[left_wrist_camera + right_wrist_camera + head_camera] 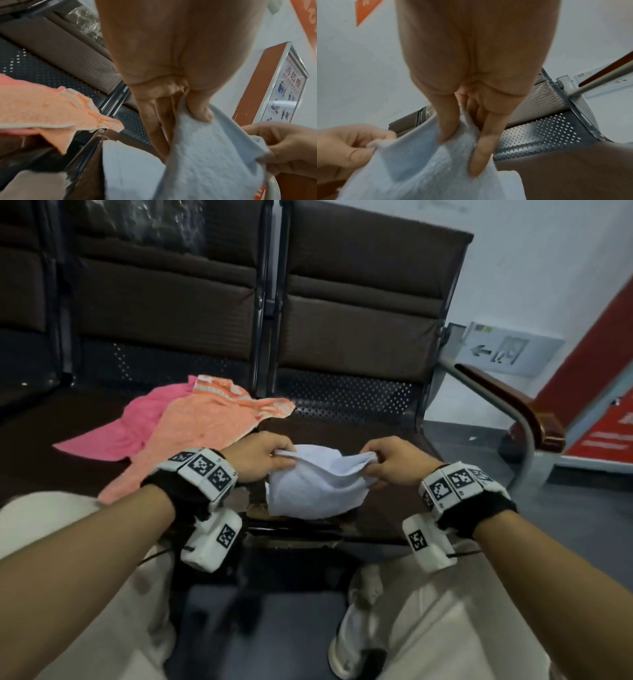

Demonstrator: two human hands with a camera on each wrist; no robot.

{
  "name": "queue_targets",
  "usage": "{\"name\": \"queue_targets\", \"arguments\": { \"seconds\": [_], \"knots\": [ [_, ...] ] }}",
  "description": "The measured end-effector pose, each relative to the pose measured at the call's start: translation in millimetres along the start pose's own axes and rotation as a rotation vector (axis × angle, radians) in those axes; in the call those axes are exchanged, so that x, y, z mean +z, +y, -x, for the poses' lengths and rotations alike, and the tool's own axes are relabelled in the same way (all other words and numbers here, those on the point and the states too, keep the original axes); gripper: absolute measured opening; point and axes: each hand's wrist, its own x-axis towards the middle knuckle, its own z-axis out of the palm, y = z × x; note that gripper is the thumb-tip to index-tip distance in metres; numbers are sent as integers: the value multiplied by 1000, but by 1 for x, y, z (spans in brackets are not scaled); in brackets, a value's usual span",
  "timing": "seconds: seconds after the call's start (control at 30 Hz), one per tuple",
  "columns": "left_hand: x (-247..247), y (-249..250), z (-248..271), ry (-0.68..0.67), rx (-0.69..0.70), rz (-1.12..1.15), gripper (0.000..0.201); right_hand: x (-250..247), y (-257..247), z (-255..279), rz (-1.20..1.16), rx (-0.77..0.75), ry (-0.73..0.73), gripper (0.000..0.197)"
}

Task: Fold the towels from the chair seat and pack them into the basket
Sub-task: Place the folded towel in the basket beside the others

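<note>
**A:** What was each hand doing with the pale blue towel (pixel 317 487)?

**B:** The left hand (pixel 259 457) pinched one top corner, thumb over the cloth and fingers curled behind it. The right hand (pixel 394 462) pinched the opposite corner the same way. The top edge sagged between them and the rest hung down toward the front of the chair seat (pixel 346 429), apparently lifted clear of it.

**A:** Why hold it by the corners?

**B:** Probably to let the cloth hang straight, so the edges could be matched for a fold. Both wrist views showed only a small bite of cloth in each pinch.

**A:** And the others?

**B:** The orange towel (pixel 205 433) lay spread on the neighbouring seat, overlapping the pink towel (pixel 120 429) beneath it, both unfolded and near the left hand, likely waiting their turn.

**A:** The basket?

**B:** I couldn't place it. A pale curved rim at the bottom of the left wrist view might have been it, but the blur left that uncertain.
</note>
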Motion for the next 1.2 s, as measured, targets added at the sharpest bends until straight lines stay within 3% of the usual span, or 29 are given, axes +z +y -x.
{"name": "queue_targets", "arguments": {
  "seconds": [0.07, 0.13, 0.23, 0.3, 0.47, 0.6, 0.7, 0.8, 0.93, 1.03, 1.1, 1.2],
  "knots": [
    [12, -9, 4, -96, -8, 11, 10, 4, 10, 4, 84, 3, -95, 21],
    [20, -17, 0, -108, -43, 26, 15, 6, 20, 1, 159, 19, -137, 28],
    [27, -28, -17, -42, -167, 128, 16, 11, 34, -17, 93, 67, -64, 16],
    [29, -34, -32, 15, -233, 201, 14, 13, 41, -35, 34, 94, 7, 17],
    [22, -58, -81, 183, -269, 243, 17, 12, 54, -95, -35, 137, 111, 15],
    [21, -85, -115, 211, -317, 280, 15, 17, 65, -142, -5, 162, 113, 4],
    [29, -106, -132, 127, -383, 230, 15, 26, 73, -164, 107, 198, 80, 13],
    [36, -119, -139, -57, -437, -15, 40, 33, 77, -170, 286, 95, 16, 29],
    [35, -112, -137, -68, -345, -163, 60, 37, 65, -155, 415, -68, -295, 18],
    [32, -95, -123, -38, -193, -259, 41, 41, 52, -139, 490, -116, -504, 36],
    [34, -80, -110, -156, -94, -252, 22, 49, 48, -128, 610, -151, -603, 53],
    [46, -65, -89, -373, -32, -292, 25, 62, 48, -119, 755, -231, -545, 53]
  ]
}}
